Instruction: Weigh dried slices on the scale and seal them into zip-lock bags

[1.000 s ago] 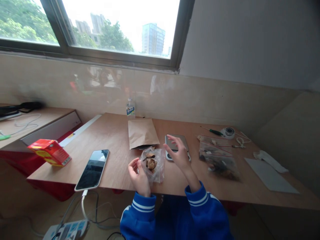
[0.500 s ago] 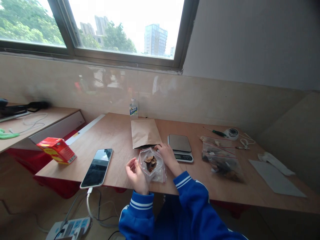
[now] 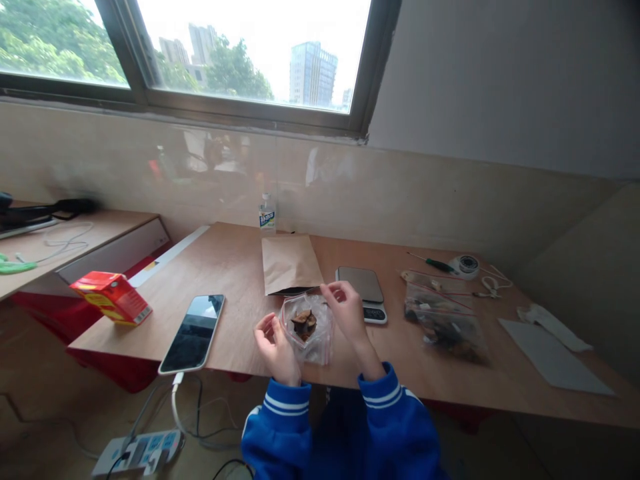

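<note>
A small clear zip bag (image 3: 311, 328) with dark dried pieces inside stands near the table's front edge. My left hand (image 3: 274, 347) pinches its left rim. My right hand (image 3: 347, 311) is raised at the bag's right rim, fingers curled in a pinch; whether they hold a piece I cannot make out. Just behind lie a brown paper envelope (image 3: 290, 264) and a small kitchen scale (image 3: 362, 285).
A phone (image 3: 193, 324) on a cable lies at the left, a red box (image 3: 111, 297) at the table corner. Larger zip bags (image 3: 442, 319) lie to the right, with a screwdriver (image 3: 428, 263), tape roll (image 3: 467, 265), white paper (image 3: 550, 357) and a bottle (image 3: 267, 215) by the wall.
My right hand dropped from above the scale to the bag's mouth near the envelope, then lifted again beside the bag. The left hand stayed on the bag.
</note>
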Available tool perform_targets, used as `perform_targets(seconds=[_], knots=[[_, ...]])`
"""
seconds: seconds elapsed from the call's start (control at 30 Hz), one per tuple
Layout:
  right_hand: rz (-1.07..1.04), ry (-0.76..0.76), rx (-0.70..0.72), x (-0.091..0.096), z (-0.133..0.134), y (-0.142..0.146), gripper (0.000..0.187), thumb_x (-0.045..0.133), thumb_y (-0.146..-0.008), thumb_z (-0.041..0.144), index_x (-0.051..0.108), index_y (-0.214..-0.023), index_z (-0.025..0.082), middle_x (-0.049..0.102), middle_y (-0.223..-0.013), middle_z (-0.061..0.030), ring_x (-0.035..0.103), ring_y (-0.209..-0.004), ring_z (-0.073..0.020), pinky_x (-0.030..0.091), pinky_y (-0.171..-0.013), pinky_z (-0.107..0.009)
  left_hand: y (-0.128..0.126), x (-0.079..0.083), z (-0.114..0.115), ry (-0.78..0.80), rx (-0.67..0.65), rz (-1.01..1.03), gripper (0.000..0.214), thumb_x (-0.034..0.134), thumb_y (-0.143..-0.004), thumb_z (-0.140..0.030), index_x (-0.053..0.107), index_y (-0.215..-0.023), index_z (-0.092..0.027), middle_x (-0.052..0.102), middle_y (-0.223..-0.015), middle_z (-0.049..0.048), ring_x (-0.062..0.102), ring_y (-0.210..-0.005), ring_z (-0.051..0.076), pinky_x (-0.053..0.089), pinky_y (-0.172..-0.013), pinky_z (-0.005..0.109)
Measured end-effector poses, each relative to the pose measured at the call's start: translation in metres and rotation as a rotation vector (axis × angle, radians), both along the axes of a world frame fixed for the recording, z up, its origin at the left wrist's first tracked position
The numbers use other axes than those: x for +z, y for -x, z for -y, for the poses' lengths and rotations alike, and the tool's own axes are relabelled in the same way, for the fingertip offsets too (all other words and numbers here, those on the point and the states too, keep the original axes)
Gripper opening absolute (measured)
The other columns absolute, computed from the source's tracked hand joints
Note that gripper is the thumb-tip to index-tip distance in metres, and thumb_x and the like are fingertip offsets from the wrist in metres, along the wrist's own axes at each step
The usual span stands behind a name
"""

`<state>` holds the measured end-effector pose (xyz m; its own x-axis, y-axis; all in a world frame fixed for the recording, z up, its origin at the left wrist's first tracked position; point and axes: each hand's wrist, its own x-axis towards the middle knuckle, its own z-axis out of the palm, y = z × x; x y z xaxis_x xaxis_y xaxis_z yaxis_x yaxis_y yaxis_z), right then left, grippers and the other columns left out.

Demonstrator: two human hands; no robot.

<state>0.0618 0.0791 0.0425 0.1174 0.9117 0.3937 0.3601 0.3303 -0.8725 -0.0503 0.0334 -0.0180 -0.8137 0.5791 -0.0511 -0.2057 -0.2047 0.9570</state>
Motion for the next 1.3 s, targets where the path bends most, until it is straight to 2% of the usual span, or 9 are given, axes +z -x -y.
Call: perform_targets(seconds=[0.07,0.17,0.4,0.47,0.63,0.8,0.93,1.1,1.3], knots=[[0.005,0.02,0.098,0.001,0.001,0.014,0.029,0.057,-0.082,0.046,0.059,-0.073,0.019,0.06,-0.073,-0.0013,0.056,-0.067,-0.0151,0.045,-0.063,-0.027,-0.003,0.0,0.0,-0.007,0.01,-0.007,0.025,0.057,-0.08,-0.041,0.057,-0.092,-0.019,0.058,-0.09,0.0025,0.054,-0.083,0.015,0.045,-0.08,0.036],[-0.043,0.016,0.119,-0.003,-0.001,0.02,0.025,0.054,-0.085,0.042,0.058,-0.077,0.019,0.061,-0.076,-0.0018,0.059,-0.071,-0.0155,0.046,-0.068,-0.027,-0.006,0.0,0.001,-0.029,0.025,0.009,0.025,0.058,-0.08,-0.041,0.057,-0.093,-0.019,0.057,-0.091,0.0031,0.055,-0.085,0.016,0.046,-0.082,0.036],[-0.068,0.025,0.105,-0.017,0.018,-0.012,0.022,0.047,-0.089,0.036,0.061,-0.091,0.019,0.061,-0.094,-0.0048,0.058,-0.085,-0.017,0.047,-0.074,-0.028,-0.007,-0.002,0.0,-0.068,0.077,0.142,0.024,0.06,-0.079,-0.038,0.056,-0.092,-0.019,0.054,-0.089,0.0016,0.057,-0.084,0.015,0.049,-0.08,0.036],[-0.019,0.028,0.113,-0.02,0.029,-0.014,0.021,0.048,-0.089,0.036,0.062,-0.092,0.02,0.06,-0.096,-0.0051,0.058,-0.086,-0.0177,0.047,-0.076,-0.03,-0.006,-0.001,-0.001,-0.068,0.093,0.205,0.023,0.061,-0.078,-0.037,0.055,-0.093,-0.019,0.054,-0.088,0.0013,0.057,-0.083,0.015,0.05,-0.078,0.034],[0.24,-0.031,0.172,-0.017,0.048,0.005,0.028,0.044,-0.092,0.036,0.069,-0.09,0.023,0.054,-0.106,-0.0082,0.049,-0.107,-0.0233,0.038,-0.098,-0.043,-0.008,0.005,0.001,-0.084,0.059,0.285,0.023,0.06,-0.078,-0.035,0.054,-0.094,-0.02,0.053,-0.089,0.0012,0.056,-0.083,0.014,0.048,-0.073,0.028],[0.249,0.001,0.292,-0.013,0.052,0.014,0.037,0.032,-0.096,0.038,0.067,-0.106,0.029,0.052,-0.113,-0.0078,0.046,-0.114,-0.0232,0.035,-0.103,-0.048,-0.024,0.006,0.009,-0.113,-0.123,0.235,0.025,0.055,-0.082,-0.041,0.05,-0.096,-0.021,0.056,-0.093,0.0025,0.058,-0.085,0.015,0.047,-0.079,0.031],[0.122,-0.001,0.218,-0.017,0.061,-0.003,0.032,0.045,-0.092,0.041,0.059,-0.118,0.029,0.047,-0.124,-0.0075,0.041,-0.125,-0.0228,0.033,-0.108,-0.044,-0.04,0.01,0.019,-0.161,-0.274,0.074,0.028,0.053,-0.083,-0.044,0.049,-0.098,-0.021,0.055,-0.099,0.0039,0.056,-0.094,0.017,0.044,-0.086,0.033],[0.0,-0.105,0.112,-0.012,0.081,-0.02,0.059,0.065,-0.08,0.034,0.042,-0.134,0.029,0.037,-0.139,-0.0079,0.038,-0.131,-0.0244,0.037,-0.108,-0.041,-0.05,0.026,0.031,-0.248,-0.35,-0.044,0.022,0.052,-0.085,-0.04,0.052,-0.094,-0.019,0.054,-0.093,0.0031,0.055,-0.091,0.017,0.042,-0.087,0.032],[-0.089,-0.091,0.117,0.009,0.105,-0.034,0.031,0.059,-0.084,0.028,0.059,-0.114,0.027,0.041,-0.135,-0.0069,0.04,-0.13,-0.0238,0.039,-0.107,-0.04,-0.049,0.037,0.041,-0.348,-0.434,-0.04,0.022,0.057,-0.083,-0.037,0.053,-0.094,-0.02,0.057,-0.086,0.0019,0.057,-0.085,0.016,0.044,-0.085,0.031]])
